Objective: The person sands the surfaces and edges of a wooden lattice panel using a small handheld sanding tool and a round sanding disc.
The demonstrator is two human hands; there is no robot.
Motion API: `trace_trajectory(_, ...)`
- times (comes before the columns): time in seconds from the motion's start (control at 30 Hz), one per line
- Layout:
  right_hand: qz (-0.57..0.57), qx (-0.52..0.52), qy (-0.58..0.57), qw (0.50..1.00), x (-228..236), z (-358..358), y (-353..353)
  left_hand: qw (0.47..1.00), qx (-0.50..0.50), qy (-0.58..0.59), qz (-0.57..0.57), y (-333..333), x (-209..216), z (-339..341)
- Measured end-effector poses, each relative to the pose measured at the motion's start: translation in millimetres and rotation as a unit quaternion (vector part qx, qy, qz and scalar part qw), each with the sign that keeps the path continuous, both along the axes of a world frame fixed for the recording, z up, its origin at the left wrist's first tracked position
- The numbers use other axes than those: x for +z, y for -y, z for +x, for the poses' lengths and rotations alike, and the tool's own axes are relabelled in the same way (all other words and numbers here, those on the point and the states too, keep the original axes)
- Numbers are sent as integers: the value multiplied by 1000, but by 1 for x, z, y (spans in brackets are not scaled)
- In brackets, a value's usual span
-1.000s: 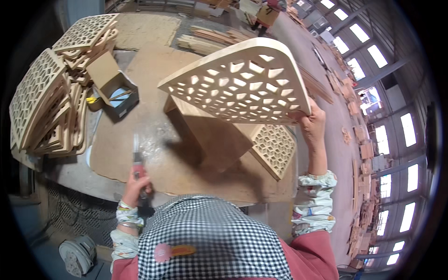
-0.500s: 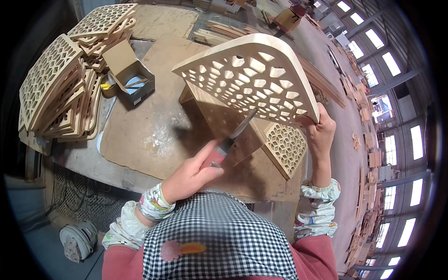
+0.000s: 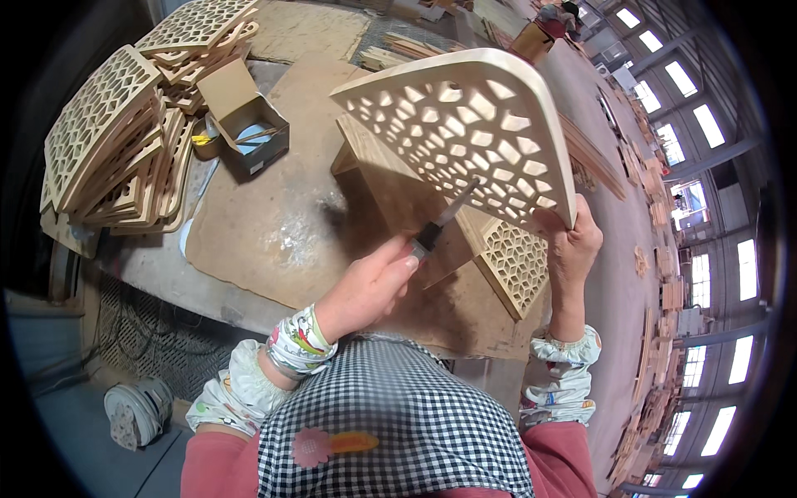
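In my right hand is the lower right corner of a pale wooden lattice panel, tilted up, with a rounded edge and many cut-out holes. My left hand is closed round the handle of a narrow grey file with a black collar. The file's tip meets the panel among its lower holes; whether it passes through one is hard to tell. Behind the panel stands a wooden support. A smaller lattice piece lies on the bench below my right hand.
Stacked lattice panels rise at the left of the bench. Beside them sits an open cardboard box with thin sticks or tools inside. White dust marks the brown board. A white bucket stands on the floor, lower left.
My left hand and the file have moved up and to the right, along the panel's holes. The panel sits slightly further right and more upright in view, still in my right hand.
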State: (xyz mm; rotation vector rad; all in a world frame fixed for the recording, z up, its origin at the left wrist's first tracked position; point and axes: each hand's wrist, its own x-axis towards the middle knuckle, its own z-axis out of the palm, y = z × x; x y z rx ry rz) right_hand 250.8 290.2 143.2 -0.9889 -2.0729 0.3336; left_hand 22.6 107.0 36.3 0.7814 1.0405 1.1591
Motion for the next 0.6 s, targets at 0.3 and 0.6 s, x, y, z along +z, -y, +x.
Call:
trace_trajectory(0.3,-51,-4,-58,997,-8,3,5,997,-9,-64,33,29,-21,7)
trace_trajectory(0.6,47,41,-10,998,-15,-4,23,979,73,-184,58,34,19,-4)
